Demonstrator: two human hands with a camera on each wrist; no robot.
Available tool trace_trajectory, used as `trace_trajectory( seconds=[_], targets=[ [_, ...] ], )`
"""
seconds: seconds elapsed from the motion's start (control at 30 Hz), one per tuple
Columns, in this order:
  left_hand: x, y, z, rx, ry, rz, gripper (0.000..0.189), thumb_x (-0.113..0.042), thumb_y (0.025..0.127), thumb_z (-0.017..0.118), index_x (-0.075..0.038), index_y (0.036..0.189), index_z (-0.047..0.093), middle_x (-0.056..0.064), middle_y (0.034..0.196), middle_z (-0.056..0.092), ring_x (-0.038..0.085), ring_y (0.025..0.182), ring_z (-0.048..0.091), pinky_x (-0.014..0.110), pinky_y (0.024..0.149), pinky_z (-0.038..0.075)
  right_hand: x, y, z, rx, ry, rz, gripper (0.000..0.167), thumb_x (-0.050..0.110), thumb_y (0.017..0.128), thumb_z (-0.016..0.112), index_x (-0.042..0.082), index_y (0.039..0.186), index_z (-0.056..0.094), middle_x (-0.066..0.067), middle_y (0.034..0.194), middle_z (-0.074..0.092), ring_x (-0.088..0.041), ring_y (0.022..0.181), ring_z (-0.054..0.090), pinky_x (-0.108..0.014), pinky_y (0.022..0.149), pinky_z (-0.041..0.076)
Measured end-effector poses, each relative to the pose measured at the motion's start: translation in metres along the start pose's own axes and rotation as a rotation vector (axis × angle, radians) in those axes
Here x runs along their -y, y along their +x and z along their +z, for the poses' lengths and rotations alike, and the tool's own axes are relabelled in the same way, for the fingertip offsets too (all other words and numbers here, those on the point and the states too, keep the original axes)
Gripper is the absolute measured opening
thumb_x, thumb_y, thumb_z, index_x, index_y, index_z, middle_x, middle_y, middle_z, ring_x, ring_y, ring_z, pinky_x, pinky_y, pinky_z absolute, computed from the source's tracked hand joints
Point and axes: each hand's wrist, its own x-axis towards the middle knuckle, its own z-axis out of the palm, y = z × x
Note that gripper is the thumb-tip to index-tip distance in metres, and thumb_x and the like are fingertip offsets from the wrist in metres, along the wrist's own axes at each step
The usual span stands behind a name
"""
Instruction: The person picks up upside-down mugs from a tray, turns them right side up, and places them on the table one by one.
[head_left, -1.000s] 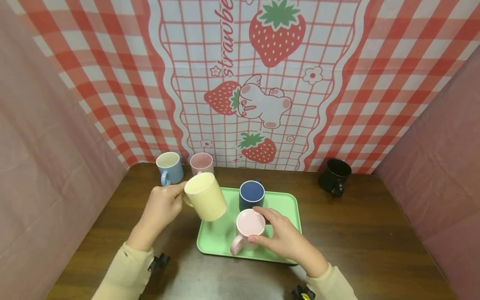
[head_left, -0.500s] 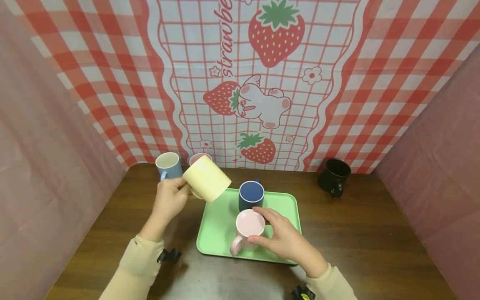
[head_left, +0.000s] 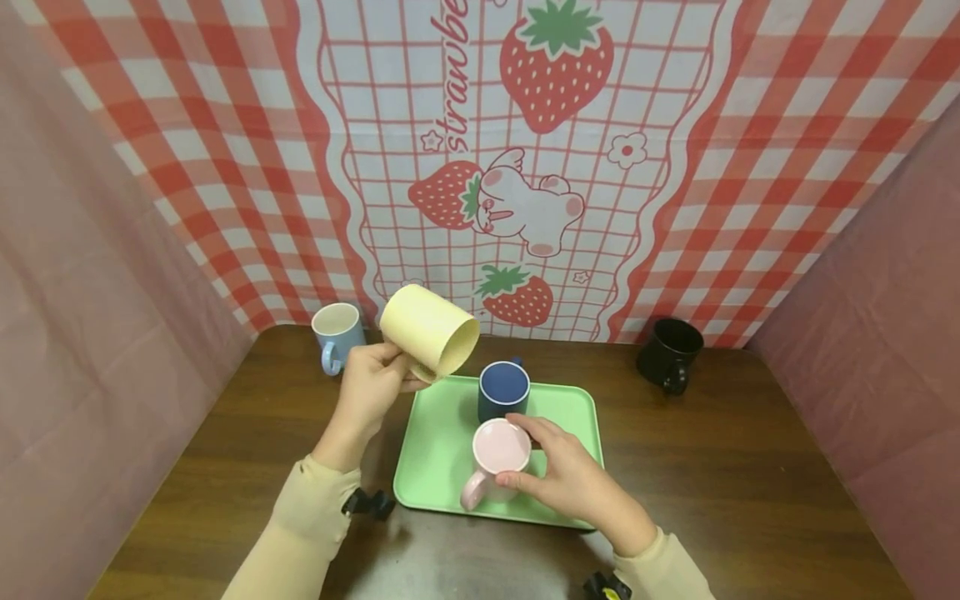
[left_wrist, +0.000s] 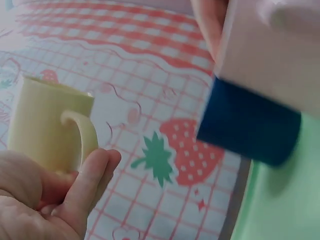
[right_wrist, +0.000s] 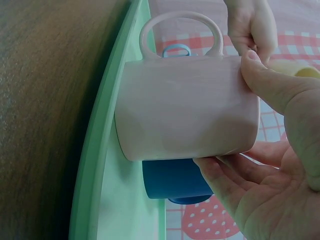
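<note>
My left hand point(head_left: 371, 387) pinches the handle of a pale yellow mug point(head_left: 420, 325), held in the air over the back left part of the green tray point(head_left: 431, 467). The mug is tipped over, its mouth facing right and down. Thumb and fingers of my right hand point(head_left: 558, 467) hold a light pink mug point(right_wrist: 190, 105) near its top as it stands on the tray, handle towards the front left. Just behind that one, a navy blue mug point(head_left: 503, 392) also stands on the tray, untouched. In the left wrist view the yellow mug's handle point(left_wrist: 82, 132) meets the fingertips.
A light blue mug point(head_left: 339, 333) stands at the table's back left. Far right, a black mug point(head_left: 670, 354) stands near the back edge. A strawberry-print cloth point(head_left: 525, 208) hangs behind the wooden table point(head_left: 720, 500), with pink cloth at both sides.
My left hand has moved right and away from me, tipping the yellow mug from nearly upright onto its side. It now hides a second pink mug at the back. My right hand stays put.
</note>
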Motion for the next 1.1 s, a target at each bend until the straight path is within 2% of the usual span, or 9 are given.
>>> trace_trajectory(
  seconds=[0.33, 0.53, 0.7, 0.9, 1.1],
  targets=[
    [-0.008, 0.005, 0.022, 0.044, -0.317, -0.166, 0.027, 0.007, 0.108, 0.059, 0.025, 0.126, 0.066, 0.012, 0.087, 0.076, 0.020, 0.080, 0.081, 0.042, 0.084, 0.067, 0.001, 0.001, 0.002, -0.005, 0.020, -0.023, 0.075, 0.027, 0.088, 0.094, -0.006, 0.147, 0.061, -0.017, 0.135, 0.071, -0.030, 0.114, 0.073, -0.043, 0.096, 0.063],
    [-0.005, 0.003, 0.030, 0.076, -0.453, -0.249, 0.032, 0.008, 0.109, 0.057, 0.025, 0.135, 0.060, 0.010, 0.097, 0.074, 0.023, 0.083, 0.081, 0.042, 0.089, 0.066, 0.003, 0.001, 0.003, -0.002, 0.021, -0.016, 0.074, 0.027, 0.088, 0.095, -0.005, 0.147, 0.061, -0.017, 0.136, 0.071, -0.031, 0.115, 0.073, -0.045, 0.096, 0.063],
    [-0.002, 0.002, 0.035, 0.106, -0.499, -0.302, 0.033, 0.008, 0.109, 0.055, 0.025, 0.138, 0.058, 0.011, 0.101, 0.071, 0.025, 0.089, 0.080, 0.043, 0.093, 0.065, 0.004, 0.002, 0.003, -0.013, 0.012, -0.021, 0.075, 0.027, 0.088, 0.095, -0.005, 0.146, 0.061, -0.017, 0.135, 0.071, -0.030, 0.114, 0.074, -0.044, 0.096, 0.063],
    [0.000, 0.001, 0.040, 0.134, -0.514, -0.315, 0.033, 0.009, 0.109, 0.053, 0.025, 0.138, 0.055, 0.011, 0.103, 0.068, 0.023, 0.092, 0.079, 0.043, 0.096, 0.064, 0.003, 0.002, 0.002, -0.028, 0.009, -0.026, 0.075, 0.026, 0.087, 0.096, -0.005, 0.146, 0.061, -0.017, 0.134, 0.071, -0.029, 0.113, 0.074, -0.042, 0.095, 0.063],
    [0.004, 0.000, 0.045, 0.146, -0.511, -0.323, 0.034, 0.010, 0.109, 0.053, 0.026, 0.139, 0.055, 0.011, 0.104, 0.067, 0.018, 0.089, 0.077, 0.043, 0.096, 0.064, 0.004, 0.001, -0.001, -0.007, -0.002, -0.007, 0.075, 0.029, 0.088, 0.094, -0.004, 0.147, 0.061, -0.017, 0.136, 0.071, -0.029, 0.114, 0.073, -0.042, 0.096, 0.063]
  ],
)
